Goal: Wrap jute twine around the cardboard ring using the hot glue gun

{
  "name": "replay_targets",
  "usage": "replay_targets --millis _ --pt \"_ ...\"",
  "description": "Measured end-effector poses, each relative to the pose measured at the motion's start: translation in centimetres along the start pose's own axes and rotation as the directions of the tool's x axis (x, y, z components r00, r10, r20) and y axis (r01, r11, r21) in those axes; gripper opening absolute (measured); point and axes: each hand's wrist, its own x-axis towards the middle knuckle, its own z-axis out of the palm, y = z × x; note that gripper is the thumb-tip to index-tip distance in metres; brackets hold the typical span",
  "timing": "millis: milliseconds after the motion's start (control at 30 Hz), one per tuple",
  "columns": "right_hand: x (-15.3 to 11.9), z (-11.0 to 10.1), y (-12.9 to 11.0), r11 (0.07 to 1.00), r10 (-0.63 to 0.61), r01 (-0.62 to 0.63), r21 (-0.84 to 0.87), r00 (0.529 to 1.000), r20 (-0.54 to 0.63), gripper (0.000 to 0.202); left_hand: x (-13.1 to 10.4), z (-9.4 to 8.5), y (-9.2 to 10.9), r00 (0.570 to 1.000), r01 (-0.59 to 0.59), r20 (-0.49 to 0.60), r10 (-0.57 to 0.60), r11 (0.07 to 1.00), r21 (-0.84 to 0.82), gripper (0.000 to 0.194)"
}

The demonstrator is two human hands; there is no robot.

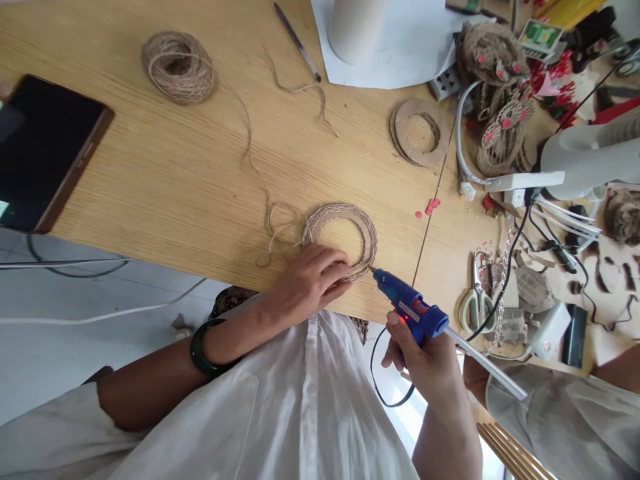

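My left hand (320, 275) is closed on the near left part of a cardboard ring (369, 230) partly covered with rows of twine, at the table's front edge. My right hand (425, 363) grips a blue hot glue gun (407, 300), with a long glue stick (493, 367) sticking out of its back. The gun's nozzle is at the ring's near right rim; whether it touches cannot be made out. A loose strand of twine (249, 133) runs from the ring, in loops, up to a twine ball (180, 70). My left fingertips hide part of the ring.
More cardboard rings (400, 137) lie at the upper right. Scissors (477, 303), cables, scraps and twine pieces crowd the right side. A dark tablet-like device (47, 143) is at left, a pen (297, 41) at the back. Another person's sleeve (550, 413) shows at lower right.
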Motion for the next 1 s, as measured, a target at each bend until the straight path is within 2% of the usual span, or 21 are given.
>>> replay_targets --millis 167,333,600,800,1000 --pt "0.15 0.11 0.21 1.000 -0.014 0.014 -0.014 1.000 0.001 0.048 -0.03 0.11 -0.12 0.999 -0.017 0.027 0.016 1.000 0.024 0.011" --pt "0.19 0.26 0.21 0.999 -0.005 0.004 -0.033 1.000 -0.018 0.042 -0.05 0.27 -0.24 0.999 -0.024 0.035 0.023 0.999 0.036 0.009" --pt "0.29 0.04 0.17 1.000 -0.021 0.021 -0.021 1.000 0.000 0.048 0.04 0.37 -0.34 0.999 -0.031 0.018 0.030 0.999 0.017 0.009" --pt "0.71 0.28 0.19 0.997 -0.022 0.022 -0.074 1.000 0.002 0.052 -0.04 0.30 -0.36 0.999 -0.032 0.021 0.031 0.999 0.021 0.010" --pt "0.72 0.36 -0.04 0.996 -0.030 0.029 -0.085 1.000 -0.001 0.048 -0.05 0.09 -0.13 1.000 -0.019 0.010 0.019 1.000 0.015 0.009"
